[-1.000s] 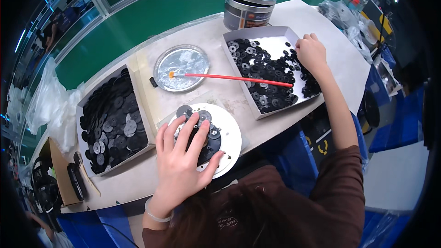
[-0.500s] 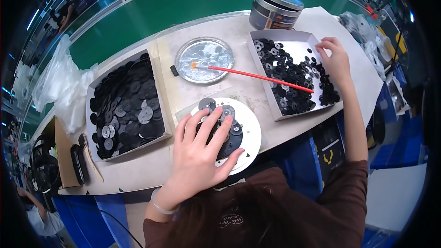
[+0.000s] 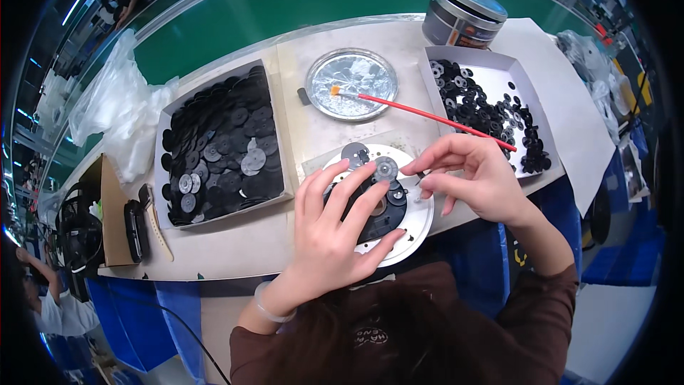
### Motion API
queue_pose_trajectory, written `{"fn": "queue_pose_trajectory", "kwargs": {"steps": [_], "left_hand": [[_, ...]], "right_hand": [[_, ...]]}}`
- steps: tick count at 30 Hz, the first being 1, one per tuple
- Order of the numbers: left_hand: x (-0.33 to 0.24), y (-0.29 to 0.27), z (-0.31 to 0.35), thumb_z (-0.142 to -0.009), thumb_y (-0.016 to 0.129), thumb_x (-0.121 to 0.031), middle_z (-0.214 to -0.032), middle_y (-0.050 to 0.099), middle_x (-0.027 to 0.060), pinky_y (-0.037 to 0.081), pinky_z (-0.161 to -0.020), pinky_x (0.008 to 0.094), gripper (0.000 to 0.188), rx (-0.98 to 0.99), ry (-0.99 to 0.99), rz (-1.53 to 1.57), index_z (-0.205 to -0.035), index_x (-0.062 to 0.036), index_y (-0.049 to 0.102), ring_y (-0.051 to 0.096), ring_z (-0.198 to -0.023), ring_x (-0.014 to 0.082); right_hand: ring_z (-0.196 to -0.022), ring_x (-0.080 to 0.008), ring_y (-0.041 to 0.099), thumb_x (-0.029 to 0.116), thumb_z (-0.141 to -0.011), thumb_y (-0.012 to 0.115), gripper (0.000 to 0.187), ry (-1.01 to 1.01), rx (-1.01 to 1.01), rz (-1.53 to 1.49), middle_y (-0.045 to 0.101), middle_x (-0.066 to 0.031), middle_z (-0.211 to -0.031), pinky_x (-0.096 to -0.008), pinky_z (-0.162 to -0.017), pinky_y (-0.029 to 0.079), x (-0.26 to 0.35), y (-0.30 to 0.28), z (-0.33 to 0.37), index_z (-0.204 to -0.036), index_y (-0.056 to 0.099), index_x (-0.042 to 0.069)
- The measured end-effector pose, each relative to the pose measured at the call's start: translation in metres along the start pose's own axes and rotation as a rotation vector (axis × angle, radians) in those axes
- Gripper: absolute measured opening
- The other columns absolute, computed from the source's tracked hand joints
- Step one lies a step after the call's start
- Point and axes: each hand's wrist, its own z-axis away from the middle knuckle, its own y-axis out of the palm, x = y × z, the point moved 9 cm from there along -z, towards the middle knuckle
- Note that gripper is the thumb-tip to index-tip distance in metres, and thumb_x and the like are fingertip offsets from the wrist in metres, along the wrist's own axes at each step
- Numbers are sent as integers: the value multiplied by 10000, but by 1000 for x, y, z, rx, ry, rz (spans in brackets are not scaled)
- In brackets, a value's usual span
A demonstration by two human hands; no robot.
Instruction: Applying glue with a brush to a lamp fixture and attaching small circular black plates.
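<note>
My left hand (image 3: 329, 232) lies with fingers spread over a black gear assembly (image 3: 388, 219), its fingertips touching the parts. The assembly sits on a white round plate (image 3: 422, 222) and is partly hidden by that hand. Two grey toothed discs show on it: one gear (image 3: 385, 168) beside my fingertips, another gear (image 3: 355, 151) behind them. My right hand (image 3: 481, 180) is at the assembly's right side, thumb and fingers pinched together. Whatever it pinches is too small to make out. Small black gears (image 3: 474, 105) fill part of a shallow white box (image 3: 504, 71) behind it.
A box (image 3: 287, 164) of larger black discs stands on the left. Behind the plate, a red-handled brush (image 3: 442, 122) spans from a round metal lid (image 3: 381, 65) to the right box. A tin (image 3: 456, 25) stands behind that box. Plastic bags (image 3: 114, 110) lie far left.
My right hand has moved from the box of small gears to the assembly, its fingers now pinched. My left hand stays spread on the assembly. The whole view has shifted slightly.
</note>
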Motion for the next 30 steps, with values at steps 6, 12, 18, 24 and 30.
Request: {"fn": "queue_pose_trajectory", "kwargs": {"steps": [6,12,18,24,30], "left_hand": [[1,0,1,-573,769,-239,-1135,541,103,357,-899,407,483,4,-1,-11,-997,-70,610,429,-1087,321],[1,1,1,-572,768,-234,-1133,542,103,360,-899,407,467,6,-3,-7,-981,-69,615,423,-1093,322],[2,0,2,-571,773,-223,-1125,549,104,370,-893,401,456,-7,-6,7,-961,-56,607,428,-1089,323],[4,1,4,-643,722,-273,-1140,536,93,328,-895,428,384,-35,0,38,-913,-49,566,440,-1087,303],[6,-1,4,-648,716,-270,-1151,528,93,329,-891,430,387,-45,-24,66,-943,-59,581,438,-1088,305]], "right_hand": [[-611,-61,563,55,-794,605,79,50,8,41,642,-87,-855,-164,-467,437,-6,2,-12,-805,578,-18],[-572,-52,545,87,-814,604,101,-137,65,165,594,-11,-697,-163,-509,409,0,12,-17,-801,583,-11],[-534,-55,554,89,-844,578,116,187,88,49,582,-19,-640,-165,-495,416,-27,16,-21,-799,568,-18],[-503,-40,525,99,-840,590,122,271,111,-99,575,-13,-632,-165,-471,399,-35,19,-20,-788,556,-6],[-523,-4,437,113,-832,588,146,-178,-102,574,501,31,-584,-163,-462,312,13,-2,-12,-724,547,26]]}}
